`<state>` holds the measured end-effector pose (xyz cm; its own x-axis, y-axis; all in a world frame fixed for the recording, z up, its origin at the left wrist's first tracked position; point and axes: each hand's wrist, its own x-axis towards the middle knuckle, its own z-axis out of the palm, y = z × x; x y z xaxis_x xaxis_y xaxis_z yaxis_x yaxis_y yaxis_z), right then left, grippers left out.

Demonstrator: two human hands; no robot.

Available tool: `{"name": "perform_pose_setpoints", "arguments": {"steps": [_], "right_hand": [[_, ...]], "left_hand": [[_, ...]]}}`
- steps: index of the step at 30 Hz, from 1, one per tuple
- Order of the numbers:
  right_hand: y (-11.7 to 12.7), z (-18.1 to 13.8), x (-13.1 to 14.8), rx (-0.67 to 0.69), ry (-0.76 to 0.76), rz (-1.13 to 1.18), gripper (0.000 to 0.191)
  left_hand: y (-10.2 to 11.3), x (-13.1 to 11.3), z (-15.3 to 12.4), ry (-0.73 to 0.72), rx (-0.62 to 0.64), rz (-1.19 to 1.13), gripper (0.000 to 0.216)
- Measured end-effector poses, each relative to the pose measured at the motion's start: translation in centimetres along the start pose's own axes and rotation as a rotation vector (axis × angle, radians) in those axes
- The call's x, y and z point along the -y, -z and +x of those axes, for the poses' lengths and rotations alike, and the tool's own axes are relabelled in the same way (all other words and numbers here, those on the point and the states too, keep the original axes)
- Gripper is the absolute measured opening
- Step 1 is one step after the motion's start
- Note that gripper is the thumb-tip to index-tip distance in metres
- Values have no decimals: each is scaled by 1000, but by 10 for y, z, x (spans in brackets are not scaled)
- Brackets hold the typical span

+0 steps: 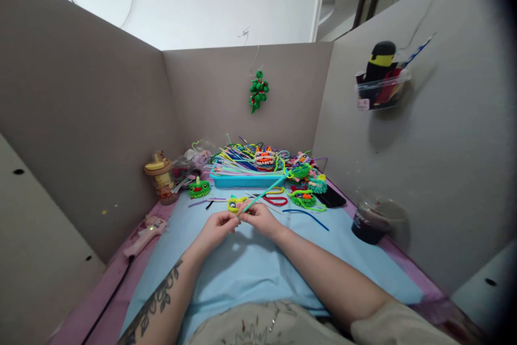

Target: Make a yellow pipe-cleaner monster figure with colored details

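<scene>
By the curled right hand [260,219], a long, thin, turquoise fuzzy stem [265,192] is pinched near its lower end, slanted up toward a blue plastic tray [249,181]. The left hand [220,226] is held alongside, fingertips drawn together; whether the stem is gripped there cannot be told. Both forearms are angled inward over pale-blue cloth [242,269].

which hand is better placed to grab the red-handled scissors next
Probably the right hand: the red-handled scissors lie beyond it, while the left hand is farther off. Both are at the near end of the turquoise pipe cleaner, so the right may need freeing first.
</scene>
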<state>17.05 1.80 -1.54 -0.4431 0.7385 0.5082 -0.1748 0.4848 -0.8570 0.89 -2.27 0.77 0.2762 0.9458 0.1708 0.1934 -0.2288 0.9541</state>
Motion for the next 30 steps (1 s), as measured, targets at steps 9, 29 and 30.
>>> {"name": "perform_pose_setpoints", "arguments": {"steps": [9,29,30], "right_hand": [[-9,-1,5,-122,-37,106,23],[-2,-1,0,81,-47,-25,24],[-2,-1,0,86,-55,-30,25]], "left_hand": [[-2,-6,-3,74,25,-96,31],[0,-4,-3,116,-15,-272,34],[0,-3,-3,117,-3,-273,33]]}}
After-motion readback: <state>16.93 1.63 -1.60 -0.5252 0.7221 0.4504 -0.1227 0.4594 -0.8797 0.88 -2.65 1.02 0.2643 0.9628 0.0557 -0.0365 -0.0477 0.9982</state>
